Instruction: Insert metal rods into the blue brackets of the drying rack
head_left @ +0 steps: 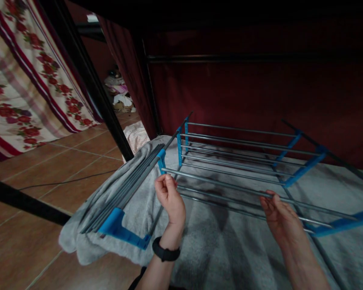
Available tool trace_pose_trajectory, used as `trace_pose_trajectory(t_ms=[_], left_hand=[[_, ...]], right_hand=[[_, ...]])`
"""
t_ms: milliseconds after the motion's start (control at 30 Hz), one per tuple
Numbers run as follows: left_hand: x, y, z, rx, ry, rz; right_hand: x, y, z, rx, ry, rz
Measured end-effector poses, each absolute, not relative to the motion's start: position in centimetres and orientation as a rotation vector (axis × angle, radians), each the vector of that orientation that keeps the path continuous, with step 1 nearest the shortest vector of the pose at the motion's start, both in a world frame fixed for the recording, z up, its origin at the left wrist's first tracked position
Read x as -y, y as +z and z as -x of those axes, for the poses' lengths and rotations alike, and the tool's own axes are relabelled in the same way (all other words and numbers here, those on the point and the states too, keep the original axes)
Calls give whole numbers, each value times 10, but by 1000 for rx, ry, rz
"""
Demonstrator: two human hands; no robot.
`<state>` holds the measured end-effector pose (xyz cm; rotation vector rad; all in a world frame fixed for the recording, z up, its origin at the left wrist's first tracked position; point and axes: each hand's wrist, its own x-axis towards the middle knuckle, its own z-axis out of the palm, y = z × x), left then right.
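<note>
Left hand (171,201): your fingers curl nearly closed by the end of the front tube (218,183); I cannot tell if they grip it.
Right hand (282,215): your thumb and fingers pinch that tube.
Rack (304,167): before you on the grey blanket (205,237), blue brackets (179,149) at both ends.
Curtain (230,92): dark red, behind.

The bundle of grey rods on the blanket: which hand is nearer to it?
Left: the left hand is to the right of the bundle of grey rods, apart from it; the right hand is farther right, fingers on a long rod.
</note>
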<state>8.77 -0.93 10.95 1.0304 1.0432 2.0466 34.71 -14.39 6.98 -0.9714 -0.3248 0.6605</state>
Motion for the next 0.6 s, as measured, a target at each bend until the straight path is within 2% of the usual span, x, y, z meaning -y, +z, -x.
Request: trace_pose_trajectory(t_ms=[233,433,600], left_hand=[[-3,103,-90,-810,1570,-639],[-7,115,-84,-564,1538,-596],[-10,116,-84,-591,1554,-625]], right_hand=[[141,70,-348,318,628,982],[141,70,-349,321,643,979],[141,71,-348,297,656,984]])
